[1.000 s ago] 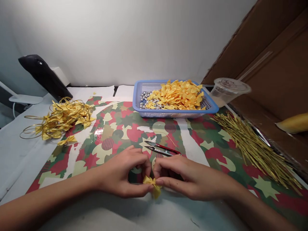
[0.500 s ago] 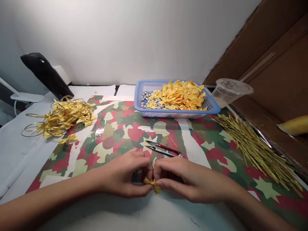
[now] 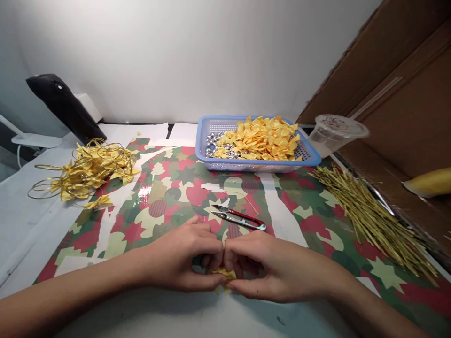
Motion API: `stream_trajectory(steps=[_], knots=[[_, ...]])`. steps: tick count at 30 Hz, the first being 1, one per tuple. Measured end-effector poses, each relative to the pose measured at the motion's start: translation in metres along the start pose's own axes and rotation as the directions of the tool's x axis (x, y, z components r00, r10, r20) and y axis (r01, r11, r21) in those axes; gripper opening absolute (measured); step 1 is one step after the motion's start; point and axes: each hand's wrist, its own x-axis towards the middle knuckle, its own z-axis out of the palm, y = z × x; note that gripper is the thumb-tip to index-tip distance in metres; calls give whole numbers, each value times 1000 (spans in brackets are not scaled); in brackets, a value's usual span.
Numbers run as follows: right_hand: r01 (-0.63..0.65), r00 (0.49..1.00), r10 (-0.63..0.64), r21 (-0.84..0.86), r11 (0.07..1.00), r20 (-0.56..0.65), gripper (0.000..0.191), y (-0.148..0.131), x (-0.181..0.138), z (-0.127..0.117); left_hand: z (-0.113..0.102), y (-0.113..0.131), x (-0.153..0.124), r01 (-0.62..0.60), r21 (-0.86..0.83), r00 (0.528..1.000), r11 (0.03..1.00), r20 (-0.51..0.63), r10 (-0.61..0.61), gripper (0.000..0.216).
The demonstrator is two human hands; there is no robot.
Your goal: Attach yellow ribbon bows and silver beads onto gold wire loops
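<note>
My left hand (image 3: 183,256) and my right hand (image 3: 268,265) meet at the near middle of the table, fingertips pinched together on one small yellow ribbon bow (image 3: 222,273). Most of the bow is hidden under the fingers. Just beyond the hands lie small thread snips (image 3: 239,218) with a red grip, untouched. At the back stands a blue plastic basket (image 3: 202,141) with several yellow bows (image 3: 262,138) and silver bells (image 3: 211,143) in it.
A heap of finished bows on gold loops (image 3: 88,170) lies at the left. Gold twist ties (image 3: 369,216) spread along the right. A clear plastic cup (image 3: 333,131) stands beside the basket. A black lamp head (image 3: 65,108) and brown cardboard (image 3: 405,84) flank the patterned mat (image 3: 169,192).
Both hands have closed tighter over the bow and lowered it toward the table, so less of it shows. Nothing else moved.
</note>
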Motion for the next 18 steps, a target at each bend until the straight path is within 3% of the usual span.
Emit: stream_trajectory(steps=[8,14,18], knots=[[38,999,-47,259,965,28,11,-3,-1,5,-7,8,-1,40,-350,998,936,68,-18,15],[6,998,-34,446,895,54,14,-5,-2,6,-9,11,-2,166,-588,983,792,167,-82,18],[27,996,-66,514,857,59,16,-7,-3,6,-3,12,-3,164,-708,985,687,158,-72,19]])
